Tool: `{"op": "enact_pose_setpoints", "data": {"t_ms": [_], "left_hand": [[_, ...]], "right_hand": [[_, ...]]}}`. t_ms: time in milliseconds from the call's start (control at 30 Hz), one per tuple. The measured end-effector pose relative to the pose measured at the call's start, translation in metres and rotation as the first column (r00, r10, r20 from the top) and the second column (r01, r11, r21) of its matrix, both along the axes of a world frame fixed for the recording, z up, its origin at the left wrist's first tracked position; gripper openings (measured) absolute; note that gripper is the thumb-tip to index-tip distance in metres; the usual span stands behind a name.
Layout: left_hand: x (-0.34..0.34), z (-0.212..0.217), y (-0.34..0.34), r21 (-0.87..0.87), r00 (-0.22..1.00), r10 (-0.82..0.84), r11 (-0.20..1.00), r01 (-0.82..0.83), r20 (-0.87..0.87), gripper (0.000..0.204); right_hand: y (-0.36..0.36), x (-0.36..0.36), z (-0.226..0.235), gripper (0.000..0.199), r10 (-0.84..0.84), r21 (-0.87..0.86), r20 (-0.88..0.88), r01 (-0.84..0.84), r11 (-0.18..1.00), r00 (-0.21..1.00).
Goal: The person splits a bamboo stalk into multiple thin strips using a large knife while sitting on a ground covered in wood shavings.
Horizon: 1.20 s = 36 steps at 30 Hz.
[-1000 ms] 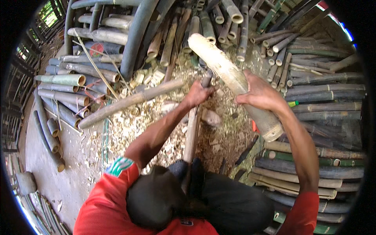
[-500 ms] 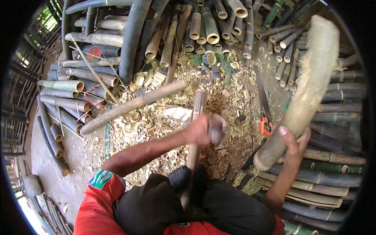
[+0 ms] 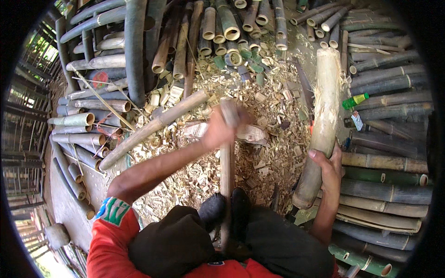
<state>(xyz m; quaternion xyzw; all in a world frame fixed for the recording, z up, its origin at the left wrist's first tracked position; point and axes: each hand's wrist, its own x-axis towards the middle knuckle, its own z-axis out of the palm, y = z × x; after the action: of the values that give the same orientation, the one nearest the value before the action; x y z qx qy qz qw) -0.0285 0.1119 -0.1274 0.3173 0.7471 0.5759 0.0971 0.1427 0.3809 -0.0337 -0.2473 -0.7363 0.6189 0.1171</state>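
Observation:
My right hand (image 3: 328,167) grips a thick, pale bamboo pole (image 3: 326,111) near its lower end. The pole stands slanted, its upper end rough and frayed with shavings. Over the chips, my left hand (image 3: 219,130) is closed and smeared by motion. A blurred, greyish, rounded thing (image 3: 230,112) sticks up from it; its kind I cannot make out. Just below that hand, a slim upright-looking wooden stake (image 3: 226,171) runs down between my two dark shoes (image 3: 213,207). Behind the stake lies a pale hewn piece of wood (image 3: 252,134).
Chips and shavings (image 3: 185,176) cover the ground. A long bamboo pole (image 3: 155,129) lies slantwise at the left. Cut bamboo (image 3: 227,23) is piled at the back, with more stacks (image 3: 380,185) on the right. A saw blade (image 3: 303,81) and a green bottle (image 3: 355,101) lie near the raised pole.
The thick bamboo pole has come left and its upper end has lowered, with my right hand still on it. My left hand has moved slightly left and away from me.

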Motion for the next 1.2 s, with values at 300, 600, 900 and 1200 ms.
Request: {"op": "enact_pose_setpoints", "data": {"t_ms": [300, 600, 900, 1200], "left_hand": [[-0.084, 0.13, 0.039, 0.211, 0.927, 0.065, 0.966, -0.152, 0.369, 0.034], [-0.081, 0.025, 0.071, 0.024, 0.767, -0.041, 0.999, 0.034, 0.64, 0.064], [-0.086, 0.022, 0.1, -0.09, 0.866, -0.168, 0.968, 0.236, 0.472, 0.046], [-0.082, 0.02, 0.104, -0.101, 0.917, -0.082, 0.986, 0.131, 0.39, 0.057]], "right_hand": [[0.009, 0.007, 0.004, 0.076, 0.059, 0.001, -0.014, -0.059, 0.998, 0.998], [0.006, 0.019, -0.01, 0.078, 0.048, -0.016, 0.045, -0.047, 0.999, 0.998], [0.006, 0.021, -0.017, 0.081, -0.019, -0.035, 0.075, 0.022, 0.999, 0.997], [0.006, 0.017, -0.017, 0.083, -0.01, -0.005, 0.113, 0.011, 1.0, 0.994]]}}
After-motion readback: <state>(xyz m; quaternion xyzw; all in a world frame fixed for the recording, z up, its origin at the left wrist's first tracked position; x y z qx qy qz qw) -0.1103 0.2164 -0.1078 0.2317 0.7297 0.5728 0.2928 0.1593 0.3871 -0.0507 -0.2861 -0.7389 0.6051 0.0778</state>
